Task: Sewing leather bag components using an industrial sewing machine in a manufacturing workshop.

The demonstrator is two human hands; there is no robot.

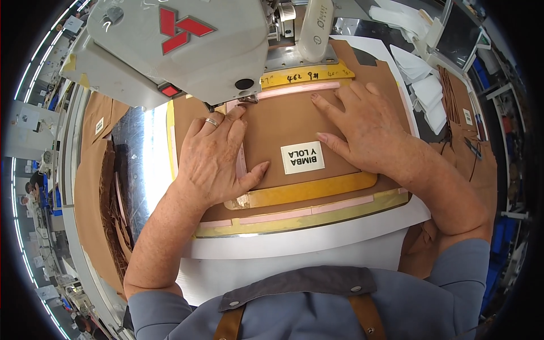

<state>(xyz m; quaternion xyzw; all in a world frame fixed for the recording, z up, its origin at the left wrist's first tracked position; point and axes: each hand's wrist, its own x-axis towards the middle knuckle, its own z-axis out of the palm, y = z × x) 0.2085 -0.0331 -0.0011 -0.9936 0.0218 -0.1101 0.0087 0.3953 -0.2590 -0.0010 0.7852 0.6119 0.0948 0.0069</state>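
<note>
A brown fabric panel point(266, 136) with pink strips and a white printed label point(302, 157) lies within a yellow template point(303, 188) under a grey sewing machine head point(175, 51). My left hand point(218, 161), with a ring on it, presses on the panel's left side, fingertips by the presser foot point(247, 99), thumb out to the right; it is open. My right hand point(362, 130) rests open on the upper right of the panel, fingers apart, index tip just below the top pink strip point(300, 89) and thumb above the label.
More brown fabric pieces point(93, 198) lie at the left beside a shiny metal surface point(141, 136). White pieces point(428, 99), brown cords point(447, 93) and a screen point(458, 34) are at the right. A white sheet point(289, 249) lies below the template. Distant co-workers point(35, 187) sit at the far left.
</note>
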